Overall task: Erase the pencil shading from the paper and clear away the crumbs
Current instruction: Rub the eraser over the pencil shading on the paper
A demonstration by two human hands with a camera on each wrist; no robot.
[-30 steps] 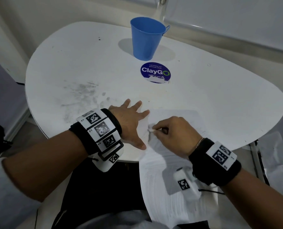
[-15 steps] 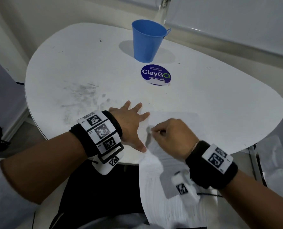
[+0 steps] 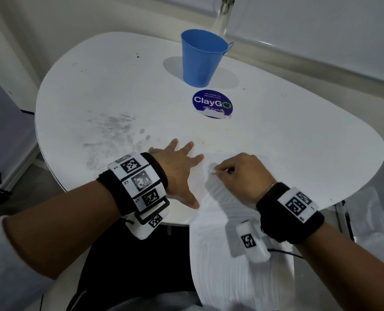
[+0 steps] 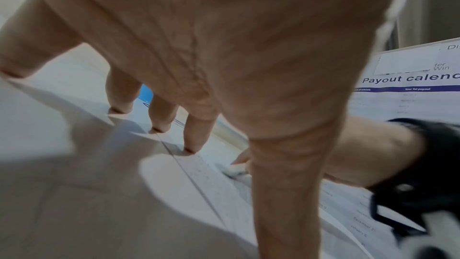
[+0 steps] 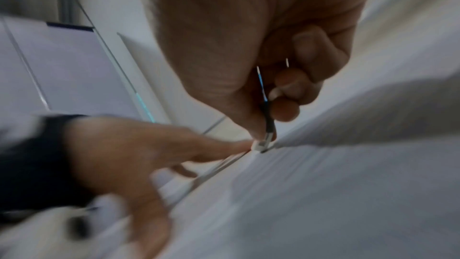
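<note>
White rounded tabletop [image 3: 119,86], smudged grey near the left edge. On it, toward the far side, a blue cup [image 3: 201,57] standing upright, with a round blue sticker [image 3: 212,104] just in front of it. At the near edge, a sheet of paper [image 3: 231,277], its upper part lying on the tabletop and its lower part hanging past the edge toward the lap; faint grey pencil shading [image 3: 220,194] streaked across it below the knuckles. Printed text on a further sheet, seen from the left wrist, reading "Payout calen…".

Left hand [image 3: 177,173] flat, fingers spread and straight, released grip, pressing down at the paper's left edge; index fingertip [image 4: 190,150] just over the edge line, the other tips on bare tabletop.

Right hand [image 3: 240,176] clenched with fingers curled under, grasping a small white eraser [image 5: 260,144] between thumb and forefinger. Eraser tip down, touching the paper close beside the left index finger. Tiny specks, likely crumbs [image 4: 199,171], scattered on the paper near the left edge; hard to make out through blur.
</note>
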